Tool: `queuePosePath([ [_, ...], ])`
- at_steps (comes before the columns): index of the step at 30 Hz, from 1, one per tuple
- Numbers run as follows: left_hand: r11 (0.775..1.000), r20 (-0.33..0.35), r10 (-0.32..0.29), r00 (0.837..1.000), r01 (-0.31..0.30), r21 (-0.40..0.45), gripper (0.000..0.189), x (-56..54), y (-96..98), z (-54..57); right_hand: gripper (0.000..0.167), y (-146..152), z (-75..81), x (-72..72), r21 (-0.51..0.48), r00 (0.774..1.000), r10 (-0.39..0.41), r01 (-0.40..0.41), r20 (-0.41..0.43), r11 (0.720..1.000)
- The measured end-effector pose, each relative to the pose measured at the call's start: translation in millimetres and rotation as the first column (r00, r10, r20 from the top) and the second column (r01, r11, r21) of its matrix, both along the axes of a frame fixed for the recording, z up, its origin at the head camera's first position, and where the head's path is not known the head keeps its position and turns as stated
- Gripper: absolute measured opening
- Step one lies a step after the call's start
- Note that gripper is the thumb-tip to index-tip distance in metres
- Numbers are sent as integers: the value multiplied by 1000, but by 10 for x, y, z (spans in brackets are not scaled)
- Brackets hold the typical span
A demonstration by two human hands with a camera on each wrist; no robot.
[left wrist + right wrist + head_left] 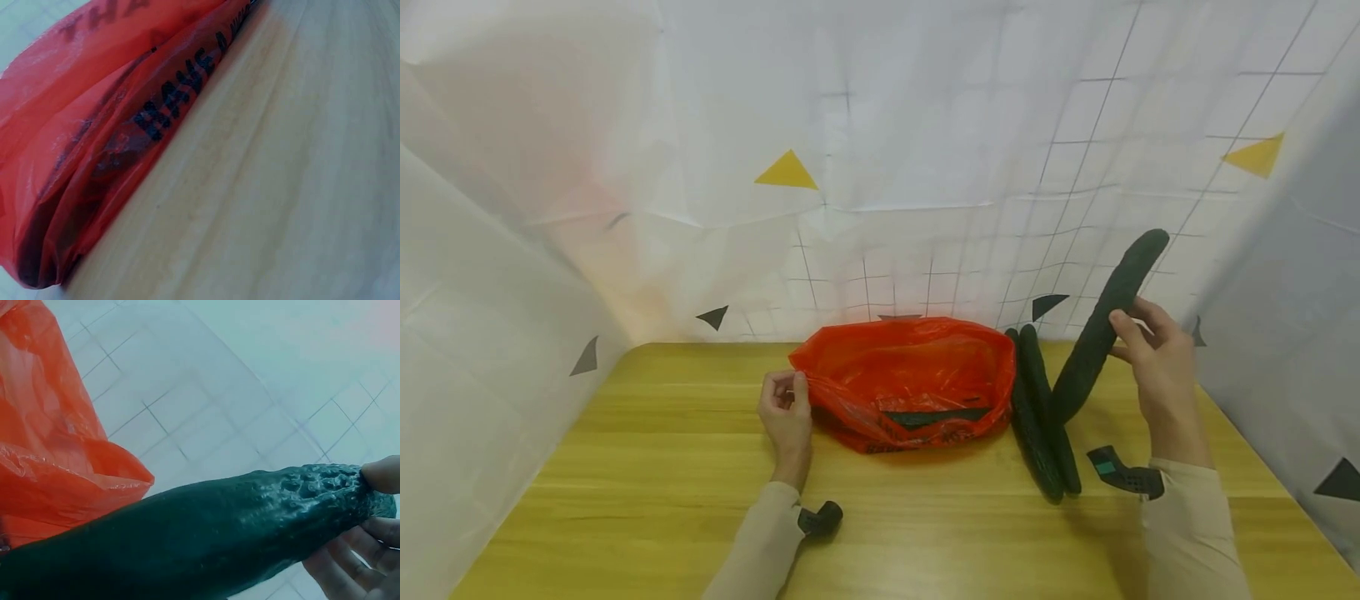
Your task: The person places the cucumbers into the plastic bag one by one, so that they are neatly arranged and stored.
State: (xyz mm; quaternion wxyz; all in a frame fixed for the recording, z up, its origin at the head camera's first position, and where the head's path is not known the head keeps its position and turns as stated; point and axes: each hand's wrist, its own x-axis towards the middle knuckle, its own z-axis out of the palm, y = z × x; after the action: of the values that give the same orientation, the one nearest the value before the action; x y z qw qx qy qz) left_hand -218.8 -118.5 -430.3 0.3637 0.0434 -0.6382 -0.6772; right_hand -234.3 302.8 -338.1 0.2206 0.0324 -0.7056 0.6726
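My right hand (1165,362) holds a dark green cucumber (1108,321) up at a slant, thumb on one side and fingers on the other. Its lower end overlaps two more cucumbers (1032,437) lying side by side on the table. In the right wrist view the held cucumber (187,537) spans the frame, its bumpy end between thumb and fingers (350,562). My left hand (786,417) pinches the left rim of a red plastic bag (887,358), whose mouth gapes wide. Inside the bag lies a dark green cucumber (943,416), partly hidden by the front fold.
The wooden table (647,467) carries the bag near its back edge, against a white sheet backdrop (925,125) with grid lines. White side sheets rise at left and right. Each wrist wears a black camera mount, one at the left (822,519) and one at the right (1123,475).
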Motion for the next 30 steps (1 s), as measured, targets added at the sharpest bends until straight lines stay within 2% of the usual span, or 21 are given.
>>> queuePosePath([
  [4, 1000, -4, 3, 1000, -3, 2, 23, 10, 0, 8, 43, -32, 36, 16, -71, 997, 26, -31, -69, 997],
  [11, 1000, 12, 2, 1000, -2, 6, 22, 20, -3, 16, 40, -100, 89, 21, -131, 983, 75, -98, -167, 987],
  [25, 1000, -15, 13, 1000, -12, 6, 20, 6, -2, 9, 42, -209, 167, 18, -242, 976, 23, -77, -219, 967],
  [30, 1000, 8, -5, 1000, 5, -2, 20, -1, 0, 3, 42, -268, 163, 23, -290, 974, 24, -90, -224, 953],
])
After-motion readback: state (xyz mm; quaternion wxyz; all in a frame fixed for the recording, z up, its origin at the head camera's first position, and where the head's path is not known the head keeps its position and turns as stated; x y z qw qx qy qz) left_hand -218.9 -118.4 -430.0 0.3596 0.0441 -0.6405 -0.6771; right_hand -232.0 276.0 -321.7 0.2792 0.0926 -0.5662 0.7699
